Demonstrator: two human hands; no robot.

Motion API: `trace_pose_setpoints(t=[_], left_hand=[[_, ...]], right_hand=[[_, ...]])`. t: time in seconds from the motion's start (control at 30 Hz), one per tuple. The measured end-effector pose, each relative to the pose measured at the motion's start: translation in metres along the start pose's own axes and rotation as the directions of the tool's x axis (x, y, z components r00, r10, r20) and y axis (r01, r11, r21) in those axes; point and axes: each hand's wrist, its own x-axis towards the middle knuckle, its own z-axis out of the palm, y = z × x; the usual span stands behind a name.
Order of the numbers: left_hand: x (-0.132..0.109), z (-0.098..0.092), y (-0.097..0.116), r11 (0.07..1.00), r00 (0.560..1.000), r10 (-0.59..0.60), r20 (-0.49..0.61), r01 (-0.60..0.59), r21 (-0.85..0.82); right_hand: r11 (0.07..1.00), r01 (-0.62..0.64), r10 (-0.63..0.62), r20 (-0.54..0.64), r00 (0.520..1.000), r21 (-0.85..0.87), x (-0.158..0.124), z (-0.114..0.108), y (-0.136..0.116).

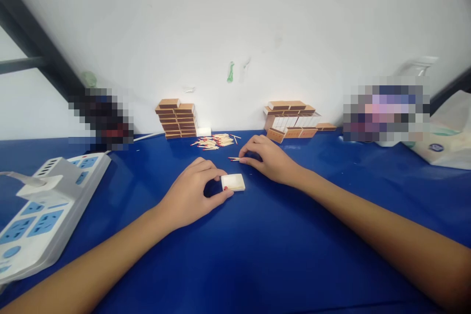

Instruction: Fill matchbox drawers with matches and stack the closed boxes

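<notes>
A small white matchbox tray point(233, 181) lies on the blue table, with a few red-tipped matches along its near side. My left hand point(198, 191) grips its left end between thumb and fingers. Just beyond and to the right, my right hand point(267, 159) pinches a few matches point(234, 159), their red heads pointing left. A loose pile of matches point(215, 141) is spread behind both hands, near the wall.
Stacked brown matchboxes point(177, 120) stand left of the pile; more boxes and white trays point(292, 121) are stacked on the right. A white power strip point(55, 206) occupies the table's left side. A tissue pack point(451, 140) sits far right.
</notes>
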Motion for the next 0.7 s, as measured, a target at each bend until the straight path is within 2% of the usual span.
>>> trace_pose_setpoints(t=[0.2, 0.33, 0.57, 0.7], left_hand=[[0.001, -0.001, 0.000, 1.000, 1.000, -0.002, 0.007, 0.001, 0.020], [0.000, -0.002, 0.001, 0.999, 1.000, -0.013, -0.001, 0.013, 0.038], [0.001, -0.002, -0.002, 0.998, 1.000, -0.020, -0.022, 0.021, 0.053], [0.001, -0.001, -0.002, 0.999, 0.999, -0.016, -0.041, 0.018, 0.041]], right_hand=[[0.996, -0.088, 0.088, 0.072, 0.993, -0.010, 0.003, 0.001, -0.007], [0.995, -0.094, 0.097, 0.097, 0.990, -0.035, 0.002, 0.001, -0.011], [0.999, -0.042, 0.039, 0.095, 0.995, 0.028, -0.006, -0.018, -0.030], [0.998, 0.031, -0.042, 0.177, 0.983, 0.061, -0.014, -0.021, -0.052]])
